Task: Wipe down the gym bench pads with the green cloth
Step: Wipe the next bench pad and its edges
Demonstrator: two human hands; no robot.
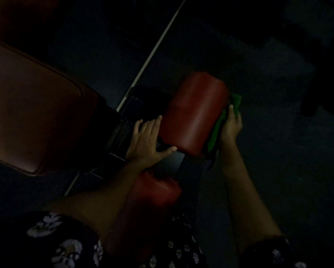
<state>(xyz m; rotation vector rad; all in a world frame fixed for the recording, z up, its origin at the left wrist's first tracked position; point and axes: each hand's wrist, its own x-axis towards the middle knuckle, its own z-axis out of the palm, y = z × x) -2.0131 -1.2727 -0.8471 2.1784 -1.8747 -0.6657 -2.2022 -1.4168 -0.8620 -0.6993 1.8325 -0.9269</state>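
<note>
The scene is very dark. A red roller pad [193, 113] lies across the middle of the view. My right hand [230, 126] holds the green cloth [218, 130] against the roller's right end face. My left hand [146, 140] lies flat with straight fingers at the roller's left end, over the black metal bracket [172, 161], with the thumb along the roller's lower edge. A second red roller pad [152, 200] lies nearer to me, partly behind my left forearm. The large brown seat pad [32, 113] fills the left side.
Dark textured rubber flooring [268, 171] surrounds the bench. A pale strip [154, 49] runs diagonally across the floor from the top centre toward the lower left. Black frame parts [121, 132] join the seat to the rollers. A dark shape [320, 89] stands at the right edge.
</note>
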